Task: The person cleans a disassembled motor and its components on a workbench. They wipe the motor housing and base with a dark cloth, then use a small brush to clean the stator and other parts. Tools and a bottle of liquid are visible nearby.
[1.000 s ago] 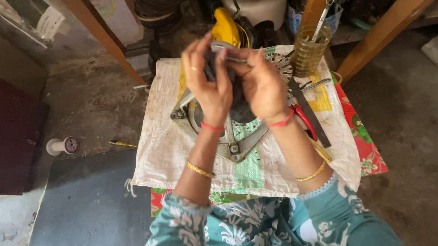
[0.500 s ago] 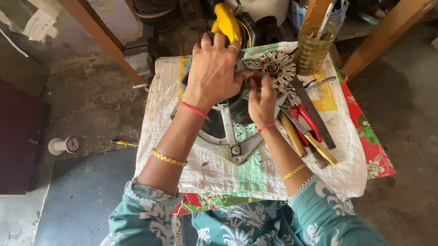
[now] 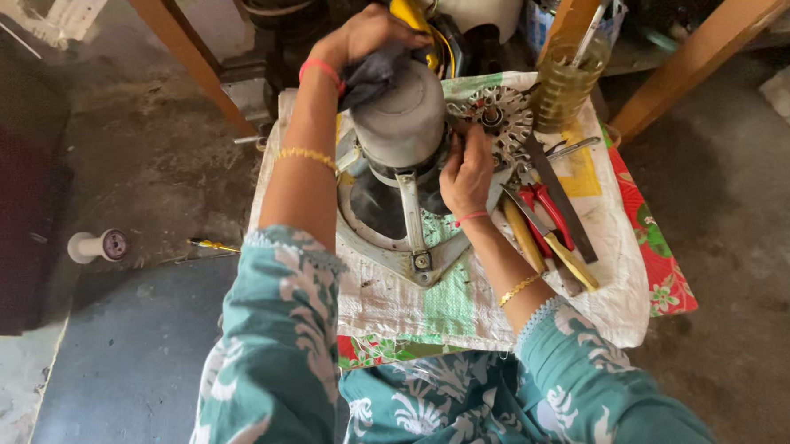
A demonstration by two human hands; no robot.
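A grey metal motor housing (image 3: pixel 401 124) stands upright on a three-armed metal bracket (image 3: pixel 414 248) on a cloth-covered low table (image 3: pixel 399 311). My left hand (image 3: pixel 365 39) reaches over the top of the housing and grips a dark cloth (image 3: pixel 372 72) pressed against its upper edge. My right hand (image 3: pixel 466 170) rests against the right side of the housing, fingers curled on it near a round vented metal plate (image 3: pixel 495 118).
Red-handled pliers (image 3: pixel 541 208), a flat file and yellow-handled tools (image 3: pixel 556 255) lie to the right of my right hand. A jar of yellowish liquid (image 3: pixel 567 86) stands behind them. Wooden legs (image 3: pixel 183 54) flank the table. A white spool (image 3: pixel 94 247) and a small screwdriver (image 3: pixel 211 247) lie on the floor at left.
My left hand has moved further back over the housing with the dark cloth. The housing top now shows uncovered. My right hand has stayed at its right side.
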